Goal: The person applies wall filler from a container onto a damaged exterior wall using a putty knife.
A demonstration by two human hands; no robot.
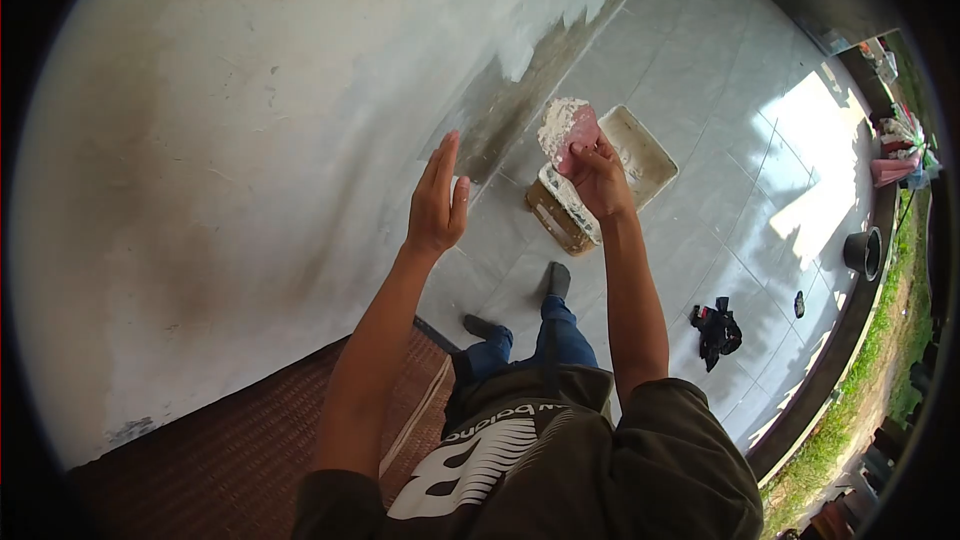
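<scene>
While the left grip [436,205] is released near the wall [250,140], the right grip [598,180] grasps a paste-coated pink scraper [584,126] by the tub [657,162]. Loading appears complete; moving it calls for steadiness.

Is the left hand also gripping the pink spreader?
No, the left hand has its fingers extended, away from the pink spreader, which the right hand holds.

Open floor [690,230] right of tub [655,162]; wall [250,140] blocks way beyond left hand [437,208].

Dark tee [560,460] — white lettering — blue jeans [568,342], seemingly grey socks [558,280].
</scene>
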